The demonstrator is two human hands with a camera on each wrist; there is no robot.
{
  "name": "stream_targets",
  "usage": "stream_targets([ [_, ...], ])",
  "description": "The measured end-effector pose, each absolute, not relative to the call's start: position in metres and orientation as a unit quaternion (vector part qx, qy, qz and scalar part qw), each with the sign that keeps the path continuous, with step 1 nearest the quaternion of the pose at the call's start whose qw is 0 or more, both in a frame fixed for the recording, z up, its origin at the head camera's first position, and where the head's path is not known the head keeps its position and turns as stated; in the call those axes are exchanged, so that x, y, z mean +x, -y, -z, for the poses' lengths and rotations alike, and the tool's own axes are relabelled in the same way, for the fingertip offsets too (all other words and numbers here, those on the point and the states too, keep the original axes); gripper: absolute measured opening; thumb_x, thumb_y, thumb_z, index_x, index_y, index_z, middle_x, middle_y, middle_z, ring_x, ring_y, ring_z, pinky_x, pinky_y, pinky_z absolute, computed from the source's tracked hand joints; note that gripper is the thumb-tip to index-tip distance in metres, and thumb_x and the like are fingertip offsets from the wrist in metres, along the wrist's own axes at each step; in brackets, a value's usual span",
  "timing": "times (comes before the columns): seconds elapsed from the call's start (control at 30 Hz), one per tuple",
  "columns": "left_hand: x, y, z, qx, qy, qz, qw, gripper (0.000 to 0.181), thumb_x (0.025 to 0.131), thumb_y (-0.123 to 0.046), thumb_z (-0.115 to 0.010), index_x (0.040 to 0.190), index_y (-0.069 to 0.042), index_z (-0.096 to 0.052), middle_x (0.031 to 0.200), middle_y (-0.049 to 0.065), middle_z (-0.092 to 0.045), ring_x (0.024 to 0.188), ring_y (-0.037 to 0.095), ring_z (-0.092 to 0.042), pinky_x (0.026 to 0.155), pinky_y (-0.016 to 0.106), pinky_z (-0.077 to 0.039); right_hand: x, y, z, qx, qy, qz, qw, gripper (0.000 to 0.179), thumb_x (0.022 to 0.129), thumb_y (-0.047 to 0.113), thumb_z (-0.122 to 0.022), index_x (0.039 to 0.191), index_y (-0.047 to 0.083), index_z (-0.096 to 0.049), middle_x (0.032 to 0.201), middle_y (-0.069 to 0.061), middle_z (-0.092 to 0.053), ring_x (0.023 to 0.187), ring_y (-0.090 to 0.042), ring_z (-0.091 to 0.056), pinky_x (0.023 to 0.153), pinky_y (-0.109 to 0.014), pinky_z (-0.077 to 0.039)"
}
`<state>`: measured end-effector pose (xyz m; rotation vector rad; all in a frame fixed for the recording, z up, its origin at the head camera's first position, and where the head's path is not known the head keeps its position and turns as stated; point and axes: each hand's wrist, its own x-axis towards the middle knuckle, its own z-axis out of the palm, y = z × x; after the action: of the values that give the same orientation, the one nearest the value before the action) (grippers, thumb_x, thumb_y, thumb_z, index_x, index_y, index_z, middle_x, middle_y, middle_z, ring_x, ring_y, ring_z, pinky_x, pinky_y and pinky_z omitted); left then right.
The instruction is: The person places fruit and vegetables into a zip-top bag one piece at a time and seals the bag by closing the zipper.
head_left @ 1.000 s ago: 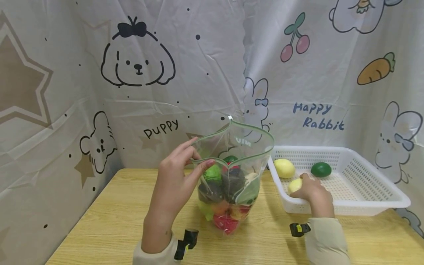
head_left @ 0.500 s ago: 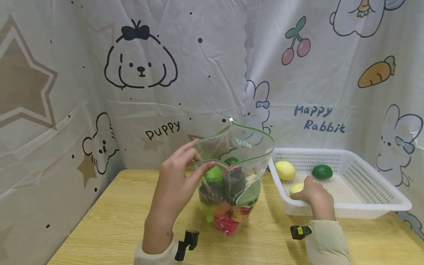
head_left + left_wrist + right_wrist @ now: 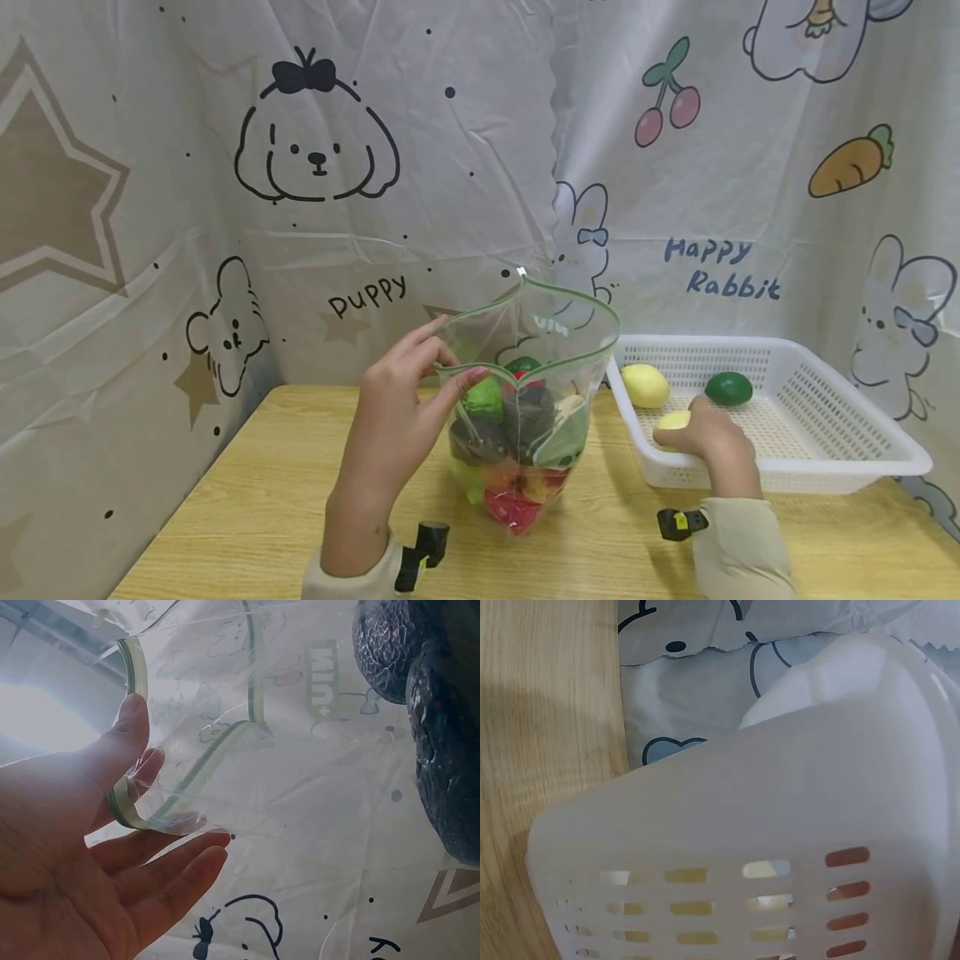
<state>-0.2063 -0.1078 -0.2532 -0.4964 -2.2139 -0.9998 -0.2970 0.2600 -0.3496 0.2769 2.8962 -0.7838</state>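
Observation:
In the head view my left hand (image 3: pixel 401 417) pinches the green-edged rim of a clear zip bag (image 3: pixel 566 361) between thumb and fingers, its mouth spread wide. Inside the bag are a bright green piece (image 3: pixel 483 398), dark bumpy avocados (image 3: pixel 529 410) and red pieces (image 3: pixel 512 508) at the bottom. The left wrist view has the thumb pressing the green seal strip (image 3: pixel 133 671), other fingers spread beneath. My right hand (image 3: pixel 717 435) reaches over the front wall of a white basket (image 3: pixel 832 462) and grips a yellow lemon (image 3: pixel 672 420), its fingers partly hidden behind the hand.
A second lemon (image 3: pixel 645 386) lies at the basket's left end, with a dark green fruit (image 3: pixel 729 388) behind my right hand. The slotted basket wall fills much of the right wrist view. Wooden table (image 3: pixel 262 500) lies below; a printed cloth (image 3: pixel 465 208) hangs behind.
My right thumb has come across the front of the lemon, inside the basket. The left hand keeps its hold on the bag's rim. The head view has tilted slightly.

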Motion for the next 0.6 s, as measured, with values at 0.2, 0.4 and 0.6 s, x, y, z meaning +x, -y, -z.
stream_targets([
  [0.2,-0.207,0.107,0.254,-0.192,0.843,0.38,0.328,0.024,0.087,-0.031,-0.08,0.084,-0.012,-0.065,0.141,0.007,-0.061,0.119,0.028,-0.066,0.087,0.039,-0.062,-0.297,-0.264,0.344,0.088,-0.953,0.288,0.027,0.092,0.088,0.044,-0.07,0.143,-0.017,-0.028,0.132,-0.043,-0.045,0.113,-0.055,-0.051,0.096,-0.067,-0.047],
  [0.4,-0.207,0.108,0.254,-0.191,0.845,0.377,0.328,0.024,0.087,-0.032,-0.079,0.084,-0.013,-0.065,0.141,0.006,-0.061,0.118,0.027,-0.066,0.087,0.039,-0.062,-0.293,-0.263,0.332,0.071,-0.94,0.329,-0.047,0.088,0.093,0.045,-0.066,0.148,-0.012,-0.028,0.124,-0.039,-0.05,0.096,-0.045,-0.062,0.073,-0.048,-0.059],
  [0.6,-0.207,0.108,0.253,-0.192,0.845,0.375,0.33,0.024,0.087,-0.032,-0.079,0.084,-0.013,-0.065,0.141,0.006,-0.061,0.118,0.027,-0.066,0.087,0.039,-0.062,-0.284,-0.251,0.31,0.047,-0.879,0.451,-0.144,0.075,0.096,0.032,-0.065,0.155,0.001,-0.03,0.139,-0.033,-0.043,0.102,-0.04,-0.059,0.071,-0.029,-0.061],
])
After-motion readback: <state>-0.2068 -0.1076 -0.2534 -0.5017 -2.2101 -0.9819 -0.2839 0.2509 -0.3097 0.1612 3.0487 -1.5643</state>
